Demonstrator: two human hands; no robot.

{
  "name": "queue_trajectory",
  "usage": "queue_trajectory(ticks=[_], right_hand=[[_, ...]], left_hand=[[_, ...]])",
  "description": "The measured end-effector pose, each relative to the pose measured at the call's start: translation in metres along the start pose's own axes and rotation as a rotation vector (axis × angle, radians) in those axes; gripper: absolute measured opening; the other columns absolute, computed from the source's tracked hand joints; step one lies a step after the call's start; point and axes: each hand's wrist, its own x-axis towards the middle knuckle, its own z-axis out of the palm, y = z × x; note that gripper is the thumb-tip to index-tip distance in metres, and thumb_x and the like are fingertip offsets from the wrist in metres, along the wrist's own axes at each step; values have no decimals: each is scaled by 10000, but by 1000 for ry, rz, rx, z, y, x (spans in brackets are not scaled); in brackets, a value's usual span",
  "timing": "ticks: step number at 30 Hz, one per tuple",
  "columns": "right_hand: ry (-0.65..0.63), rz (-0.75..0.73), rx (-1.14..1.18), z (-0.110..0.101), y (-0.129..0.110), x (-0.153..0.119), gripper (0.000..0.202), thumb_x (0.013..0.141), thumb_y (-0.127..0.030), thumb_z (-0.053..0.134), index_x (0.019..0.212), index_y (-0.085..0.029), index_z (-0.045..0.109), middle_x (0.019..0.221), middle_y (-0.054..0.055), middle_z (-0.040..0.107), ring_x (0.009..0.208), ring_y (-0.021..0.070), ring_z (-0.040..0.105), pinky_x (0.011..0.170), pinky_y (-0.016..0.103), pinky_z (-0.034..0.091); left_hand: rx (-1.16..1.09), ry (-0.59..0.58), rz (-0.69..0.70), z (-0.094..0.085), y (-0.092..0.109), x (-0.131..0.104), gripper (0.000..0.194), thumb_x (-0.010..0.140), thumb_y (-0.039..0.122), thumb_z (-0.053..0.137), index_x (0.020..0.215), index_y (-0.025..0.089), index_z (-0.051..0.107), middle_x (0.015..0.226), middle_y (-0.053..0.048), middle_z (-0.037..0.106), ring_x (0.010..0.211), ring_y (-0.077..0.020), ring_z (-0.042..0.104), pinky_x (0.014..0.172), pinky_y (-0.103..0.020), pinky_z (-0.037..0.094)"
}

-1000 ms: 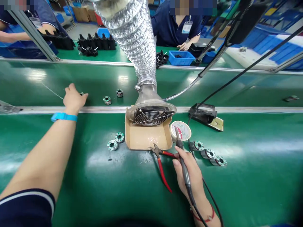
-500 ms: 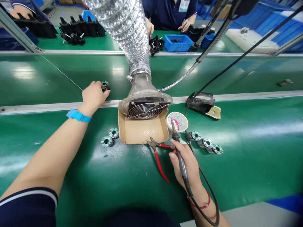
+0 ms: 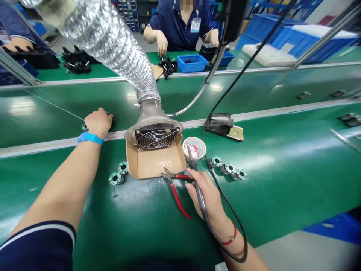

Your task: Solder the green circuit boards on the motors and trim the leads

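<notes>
Since the earlier frame our view has swung, and a green-ringed part now shows just left of our left hand. Nearest: our right hand, fingers wrapped round a soldering iron, tip over the round tub; can't tell if they touch. Red-handled cutters lie spread on the green surface, just beside those fingers. Pair of ringed parts left of the carton tray, three ringed parts right of the tub. Past the pale rail: our left fingers curl, a second part peeking out beyond; gripped or only touched, we can't tell. To do it well, we'd pinch by the sides, off the green face, and keep the hot tip well away from our left arm. Farthest: co-worker's hand at black parts.
</notes>
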Motion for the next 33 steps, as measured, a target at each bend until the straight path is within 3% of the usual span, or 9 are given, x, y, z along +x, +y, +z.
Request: queue_trajectory(ticks=[4,8,11,13,17,19,23,27,33], right_hand=[[-6,16,9,0,1,-1,307,1080,-318,495,1299,-168,652,932,99,729,778,227,741,654,336,640],[-9,87,62,2,2,-3,391,1079,-352,491,1417,-183,591,966,100,753,804,235,755,692,359,654],[1,177,155,4,6,-4,472,1072,-388,499,1503,-196,525,1151,130,772,1002,257,775,860,401,665],[1,230,197,5,8,-5,475,1066,-413,509,1488,-199,548,1225,139,760,1081,261,761,926,418,651],[43,286,231,4,9,-4,446,1044,-429,550,1421,-201,619,1207,134,747,1063,256,737,937,430,633],[66,293,235,4,7,-3,420,1026,-409,585,1390,-209,644,1199,126,740,1063,256,726,946,434,623],[95,302,223,2,4,-3,378,995,-388,626,1330,-220,679,1154,112,736,1025,257,715,917,433,615],[131,291,224,0,4,-4,355,986,-370,625,1302,-219,689,1144,106,732,997,253,707,897,440,611],[149,268,233,0,2,-5,340,986,-342,624,1289,-203,689,1101,98,726,984,244,704,884,435,609]], left_hand=[[148,-2,-51,-11,-11,-40,692,1049,636,375,1437,89,547,1283,-234,691,1206,-372,657,977,-529,511],[263,-77,10,-3,-33,-104,653,999,633,451,1423,164,612,1206,-194,761,1103,-408,707,849,-433,516],[329,-68,49,5,-51,-150,641,1020,606,383,1450,184,603,1349,-184,720,1182,-420,687,773,-417,499],[332,-51,62,7,-64,-169,697,1030,633,320,1535,196,517,1426,-178,676,1195,-409,679,737,-417,486],[-24,-61,41,9,-94,-182,897,905,707,530,1629,223,314,1393,-162,664,779,-284,662,654,-408,487],[-228,-82,24,13,-108,-183,886,825,678,635,1542,211,405,1302,-147,679,630,-204,555,610,-390,487],[-308,-86,64,21,-120,-190,602,810,620,638,1222,182,634,1070,-107,658,711,-208,557,689,-375,498],[-317,-46,65,28,-119,-200,735,795,617,675,1347,140,588,1028,-98,612,702,-201,530,686,-366,474],[-364,-25,55,32,-114,-202,565,809,526,672,1246,169,663,879,-50,585,677,-194,522,690,-347,448]])
